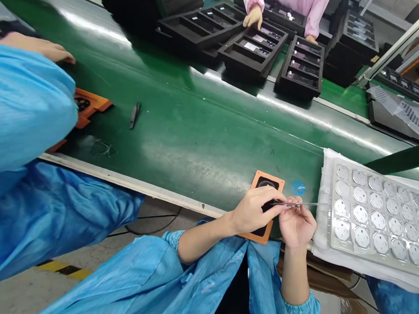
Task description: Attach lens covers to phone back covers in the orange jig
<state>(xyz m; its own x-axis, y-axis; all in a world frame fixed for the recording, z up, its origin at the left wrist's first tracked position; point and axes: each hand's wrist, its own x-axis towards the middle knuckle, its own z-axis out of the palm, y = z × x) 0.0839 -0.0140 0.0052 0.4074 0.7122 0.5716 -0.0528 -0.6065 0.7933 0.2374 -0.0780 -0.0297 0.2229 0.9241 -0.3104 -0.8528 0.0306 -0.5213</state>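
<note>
A thin tool point(308, 204) is gripped in the fingertips of the right hand point(297, 226), its other end met by the left hand point(255, 208), whose own grip cannot be told, above an orange frame point(281, 185) on the surface point(196, 142).

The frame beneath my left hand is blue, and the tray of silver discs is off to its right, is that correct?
Not quite: the head view shows that the frame beneath your left hand is orange, not blue. The tray of silver discs is off to its right.
</note>
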